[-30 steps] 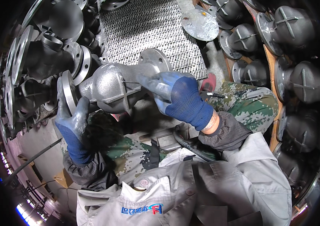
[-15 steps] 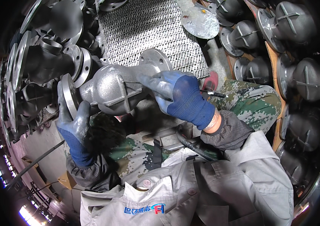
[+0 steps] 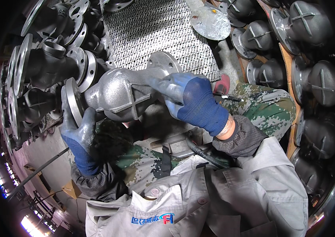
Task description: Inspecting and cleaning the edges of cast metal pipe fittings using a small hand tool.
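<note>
A grey cast-metal valve body (image 3: pixel 114 94) with a flange at each end lies across in front of me, its bulging middle marked by raised cross ribs. My left hand (image 3: pixel 79 132), in a blue coated glove, grips the left flange, with the thumb on the near side and the fingers reaching round the outer face. At the other end, my right hand (image 3: pixel 197 98), gloved alike, rests on the neck close to the right flange, its fingers closed over the metal. A thin black-and-white stick (image 3: pixel 229 97) juts out behind the right hand; whether that hand holds it is hidden.
Similar flanged castings (image 3: pixel 49 63) are crowded on the left. More stand in rows on the right, beside brown board edges (image 3: pixel 288 71). A ridged metal plate (image 3: pixel 155 31) lies beyond the workpiece, with a round flat disc (image 3: pixel 211 23) at its right. My camouflage-covered knees flank the work.
</note>
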{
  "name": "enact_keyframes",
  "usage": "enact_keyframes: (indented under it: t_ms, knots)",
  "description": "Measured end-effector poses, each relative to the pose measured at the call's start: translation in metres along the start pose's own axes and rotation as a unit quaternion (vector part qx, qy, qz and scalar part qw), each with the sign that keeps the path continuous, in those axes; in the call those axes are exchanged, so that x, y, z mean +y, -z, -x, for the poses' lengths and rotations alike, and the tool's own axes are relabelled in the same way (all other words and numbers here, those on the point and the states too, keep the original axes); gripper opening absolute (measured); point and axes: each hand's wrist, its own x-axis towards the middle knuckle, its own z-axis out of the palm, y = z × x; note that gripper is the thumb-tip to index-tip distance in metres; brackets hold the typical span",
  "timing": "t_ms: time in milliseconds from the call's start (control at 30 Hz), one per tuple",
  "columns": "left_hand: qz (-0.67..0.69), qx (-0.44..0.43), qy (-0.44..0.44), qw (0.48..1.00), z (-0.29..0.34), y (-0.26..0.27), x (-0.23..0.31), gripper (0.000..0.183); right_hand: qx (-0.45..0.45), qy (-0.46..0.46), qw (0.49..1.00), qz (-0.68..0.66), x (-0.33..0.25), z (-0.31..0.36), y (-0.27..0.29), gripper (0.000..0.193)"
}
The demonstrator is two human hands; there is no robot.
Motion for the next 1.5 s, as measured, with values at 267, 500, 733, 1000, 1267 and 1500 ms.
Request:
enact_keyframes:
  t_ms: [267, 500, 733, 1000, 1267, 1500]
  knots:
    - [0.025, 0.0, 0.045, 0.999, -0.003, -0.001, 0.0, 0.051, 0.031, 0.02, 0.999, -0.009, 0.002, -0.003, 0.002, 0.041]
    - [0.017, -0.021, -0.022, 0.999, -0.005, 0.005, -0.008, 0.054, 0.015, -0.046, 0.996, -0.07, -0.002, -0.009, 0.004, 0.04]
    - [0.012, -0.028, -0.02, 0.999, -0.003, 0.003, -0.008, 0.046, 0.052, -0.107, 0.985, -0.127, 0.0, -0.022, -0.02, 0.064]
    - [-0.01, -0.003, -0.011, 1.0, -0.01, 0.011, -0.017, 0.052, 0.044, -0.101, 0.993, -0.039, 0.005, -0.026, -0.041, 0.077]
    - [0.013, 0.0, -0.014, 1.0, -0.004, 0.002, -0.006, 0.049, 0.006, -0.093, 0.995, -0.019, 0.004, -0.038, -0.033, 0.067]
    - [-0.001, -0.015, -0.016, 1.0, -0.004, 0.008, -0.011, 0.047, -0.013, -0.143, 0.986, -0.082, 0.011, -0.044, -0.036, 0.065]
